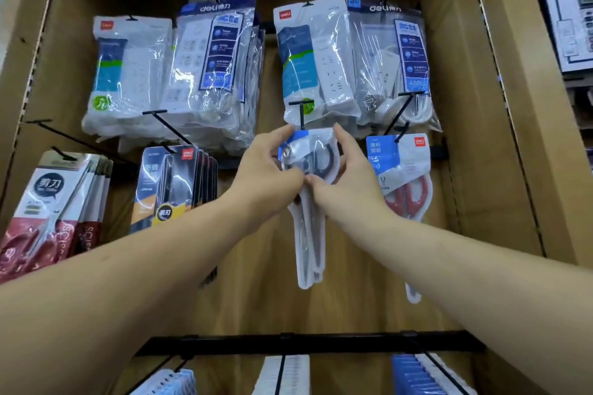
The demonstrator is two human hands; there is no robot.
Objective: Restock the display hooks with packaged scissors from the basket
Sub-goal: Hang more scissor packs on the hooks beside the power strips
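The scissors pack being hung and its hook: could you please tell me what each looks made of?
Scissors pack: seemingly glossy clear plastic over white card, judging by glare and the blue printed header. Display hook: thin black rod, probably coated metal wire.

Two bare forearms enter from the lower edge, one from seven o'clock, the other from five o'clock; no sleeve covers either within view; no watch, band or ring shows on the wrists or fingers. The left hand (269, 175) and right hand (348, 183) are ungloved; the nails that show are short and plain; a small dark mark sits on the left forearm.
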